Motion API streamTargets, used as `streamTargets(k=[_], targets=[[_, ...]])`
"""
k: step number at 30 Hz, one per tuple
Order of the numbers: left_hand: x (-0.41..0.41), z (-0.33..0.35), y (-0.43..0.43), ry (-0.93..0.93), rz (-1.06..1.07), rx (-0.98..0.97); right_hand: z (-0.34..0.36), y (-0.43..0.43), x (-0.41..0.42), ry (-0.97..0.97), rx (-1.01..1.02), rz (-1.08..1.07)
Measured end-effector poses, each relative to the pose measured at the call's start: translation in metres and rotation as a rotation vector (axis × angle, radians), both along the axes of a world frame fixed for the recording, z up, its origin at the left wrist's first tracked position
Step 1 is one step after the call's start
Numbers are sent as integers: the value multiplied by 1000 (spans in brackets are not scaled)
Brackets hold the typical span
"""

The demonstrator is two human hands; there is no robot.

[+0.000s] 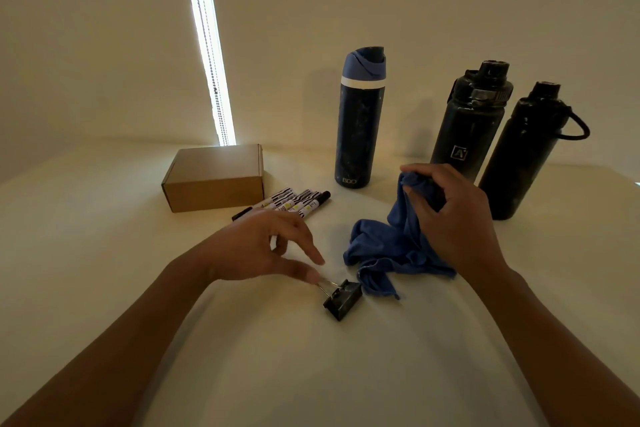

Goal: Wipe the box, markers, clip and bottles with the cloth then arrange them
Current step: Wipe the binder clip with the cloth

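Binder clip (343, 300) is the item in hand now, black, lying on the tabletop (346, 374) near centre, just left of the cloth's trailing corner. Going left to right: cardboard box (214, 180) sits closed at back left, markers (287, 203) lie bunched side by side just in front of its right end, partly covered by the left hand (256, 250). Left hand fingers (313, 276) pinch one wire handle of the clip, thumb and forefinger closed on it, other fingers loose. Blue cloth (391, 246) is crumpled just right of the clip, one end lifted and bunched in the right hand (453, 215), whose fingers are curled closed around it. Behind stand three bottles: navy bottle with blue lid (360, 121), then black bottle with logo (471, 121), then black bottle with loop strap (523, 152), the last two nearly touching. Progress judgement: box and markers look neatly placed, so probably wiped already, but nothing proves it; clip wipe seems about to start; bottles show pale smudges, so likely still to do, final arranging too. Hard to tell: marker count, since the hand hides their near ends; whether the clip is lifted or only touched; lighting is dim, so dirt on box and clip is unreadable. Bright strip at back looks like a blind gap with a bead chain.
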State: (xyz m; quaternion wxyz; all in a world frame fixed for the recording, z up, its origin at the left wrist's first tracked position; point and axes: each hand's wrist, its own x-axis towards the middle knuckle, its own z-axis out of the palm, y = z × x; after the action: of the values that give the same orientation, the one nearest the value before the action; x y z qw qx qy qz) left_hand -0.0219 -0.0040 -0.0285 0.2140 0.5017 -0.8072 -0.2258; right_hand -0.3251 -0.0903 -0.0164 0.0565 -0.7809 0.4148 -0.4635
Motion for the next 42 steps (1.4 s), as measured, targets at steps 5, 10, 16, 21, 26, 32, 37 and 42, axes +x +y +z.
streamTargets(k=[5, 10, 16, 21, 26, 32, 37, 42], targets=[[-9, -8, -3, -128, -79, 61, 0, 7, 11, 15, 131, 51], [-11, -9, -4, -84, -86, 64, -3, 13, 20, -61, 289, 127], [-1, -6, -6, -19, 79, -107, -11, 14, 26, -223, 489, 116], [-1, -6, -7, 234, 294, -298, -7, 18, 26, -259, 577, 167], [-9, -5, -8, 390, 414, -309, -1, 31, 29, -306, 647, 374], [-16, -8, -9, 422, 437, -317, -8, 40, 44, -281, 514, 421], [-18, -5, -9, 439, 510, -320, -22, 39, 46, -18, 313, 279], [-18, -3, -8, 475, 530, -303, -23, 40, 46, 52, 252, 289]])
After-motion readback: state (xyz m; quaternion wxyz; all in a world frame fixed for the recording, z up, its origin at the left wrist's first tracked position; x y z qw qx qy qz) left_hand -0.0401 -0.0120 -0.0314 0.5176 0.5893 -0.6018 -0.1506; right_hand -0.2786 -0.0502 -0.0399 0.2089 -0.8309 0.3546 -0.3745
